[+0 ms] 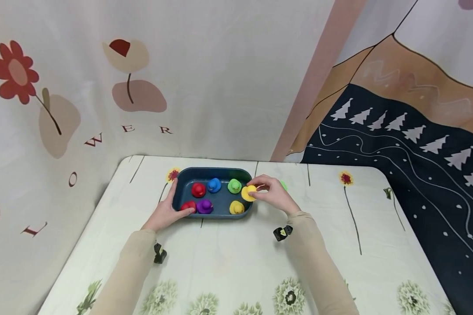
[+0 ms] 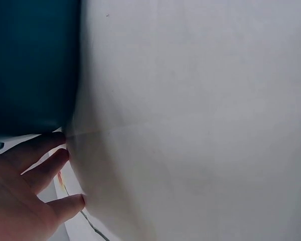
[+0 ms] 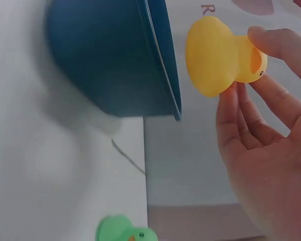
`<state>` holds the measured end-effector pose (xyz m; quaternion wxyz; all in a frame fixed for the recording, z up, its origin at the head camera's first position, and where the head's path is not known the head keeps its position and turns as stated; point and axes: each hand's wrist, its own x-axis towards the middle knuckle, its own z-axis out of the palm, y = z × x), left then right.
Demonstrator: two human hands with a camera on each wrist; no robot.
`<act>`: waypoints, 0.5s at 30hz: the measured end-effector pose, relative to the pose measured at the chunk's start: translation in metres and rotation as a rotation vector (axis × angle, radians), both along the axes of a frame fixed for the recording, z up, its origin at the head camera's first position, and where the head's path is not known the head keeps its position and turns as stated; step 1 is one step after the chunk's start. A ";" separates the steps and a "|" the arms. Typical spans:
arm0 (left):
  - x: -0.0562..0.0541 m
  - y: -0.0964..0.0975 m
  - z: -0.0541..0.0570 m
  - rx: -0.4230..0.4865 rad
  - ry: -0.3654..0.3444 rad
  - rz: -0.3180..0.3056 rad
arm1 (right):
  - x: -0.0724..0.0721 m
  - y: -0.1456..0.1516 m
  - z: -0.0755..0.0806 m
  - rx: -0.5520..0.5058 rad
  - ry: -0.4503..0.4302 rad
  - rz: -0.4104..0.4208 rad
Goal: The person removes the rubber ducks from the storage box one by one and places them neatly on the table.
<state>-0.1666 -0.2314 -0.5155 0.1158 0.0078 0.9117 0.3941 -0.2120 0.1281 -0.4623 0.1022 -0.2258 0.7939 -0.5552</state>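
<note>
As our left hand (image 1: 166,214) rested at the left end of a dark blue tray (image 1: 222,197), near the far edge of the white surface (image 1: 228,253), our right hand (image 1: 273,192) held a yellow duck (image 1: 249,193) just above the tray's right rim. We judged this duck light, fairly soft, perhaps slightly slick and unlikely to break; its narrow head seemed the best place to take hold. Our right fingers (image 3: 278,44) pinched it there, parted only by the head between them, the rounder body below. Our left fingers (image 2: 32,149) were spread wide against the tray. Inside it we saw two red ducks (image 1: 198,190), a blue duck (image 1: 214,185), a green duck (image 1: 234,186), a purple duck (image 1: 205,206) and a second yellow duck (image 1: 237,208).
</note>
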 end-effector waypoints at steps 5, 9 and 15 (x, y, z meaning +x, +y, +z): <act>0.001 0.001 -0.002 0.006 -0.005 0.002 | 0.002 0.014 -0.002 0.031 -0.016 -0.058; 0.001 0.000 -0.004 0.007 -0.012 0.011 | 0.002 0.024 -0.003 0.042 -0.012 -0.095; -0.002 0.000 -0.005 0.012 -0.002 0.009 | -0.004 0.039 -0.008 0.062 0.006 -0.145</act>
